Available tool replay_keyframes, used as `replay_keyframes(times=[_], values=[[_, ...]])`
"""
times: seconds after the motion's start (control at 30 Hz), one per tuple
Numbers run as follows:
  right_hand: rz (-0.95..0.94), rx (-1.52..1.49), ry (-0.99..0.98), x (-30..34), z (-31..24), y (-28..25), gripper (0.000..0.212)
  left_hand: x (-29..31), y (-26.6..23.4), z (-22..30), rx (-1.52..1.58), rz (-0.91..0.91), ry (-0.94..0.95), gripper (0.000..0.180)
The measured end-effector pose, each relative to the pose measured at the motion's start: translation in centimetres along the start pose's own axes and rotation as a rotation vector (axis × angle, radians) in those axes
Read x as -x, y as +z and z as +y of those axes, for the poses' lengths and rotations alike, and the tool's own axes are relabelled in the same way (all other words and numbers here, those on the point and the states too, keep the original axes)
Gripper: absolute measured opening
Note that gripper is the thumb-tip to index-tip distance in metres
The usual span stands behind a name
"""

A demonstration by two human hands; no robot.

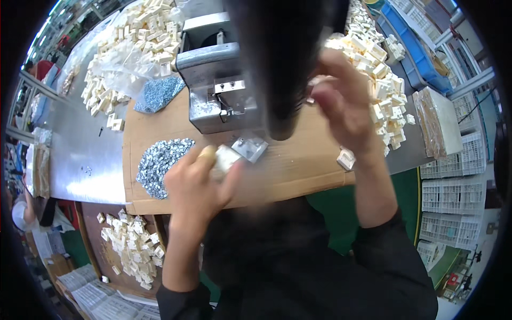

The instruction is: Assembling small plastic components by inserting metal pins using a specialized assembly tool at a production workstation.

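Note:
My left hand is closed around a cream-white plastic part, held between thumb and fingers over the cardboard sheet. Touching or just beside that part is a clear-looking fixture block, in front of a grey metal machine. My right hand is raised near the right-hand pile of cream plastic parts. Its fingers are bent together and blurred, with a small pale thing between them that I cannot make out. A dark blurred column hides part of the machine and the right fingertips.
Small metal pieces lie heaped left of my left hand, below a bag of bluish hardware. More cream parts are piled at the far left and in a lower tray. One loose part lies near my right wrist. A blue crate stands far right.

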State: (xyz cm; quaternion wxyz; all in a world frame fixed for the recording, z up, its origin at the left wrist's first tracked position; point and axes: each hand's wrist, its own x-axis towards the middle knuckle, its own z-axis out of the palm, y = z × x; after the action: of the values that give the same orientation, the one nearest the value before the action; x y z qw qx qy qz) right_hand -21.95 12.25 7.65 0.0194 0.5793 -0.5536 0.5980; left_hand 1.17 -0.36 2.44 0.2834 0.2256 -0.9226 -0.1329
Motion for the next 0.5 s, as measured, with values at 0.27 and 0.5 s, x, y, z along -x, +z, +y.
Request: replay_keyframes(times=[0.27, 0.5], values=[[-0.296, 1.149, 0.339, 1.7, 2.1, -11.4, 0.024, 14.5, -14.2, -10.0, -0.649, -0.311, -0.506, 0.037], [-0.315, 1.0, 0.19, 1.4, 1.5, -9.9, 0.017, 15.0, -14.2, -8.9, -0.623, -0.189, -0.521, 0.024]])
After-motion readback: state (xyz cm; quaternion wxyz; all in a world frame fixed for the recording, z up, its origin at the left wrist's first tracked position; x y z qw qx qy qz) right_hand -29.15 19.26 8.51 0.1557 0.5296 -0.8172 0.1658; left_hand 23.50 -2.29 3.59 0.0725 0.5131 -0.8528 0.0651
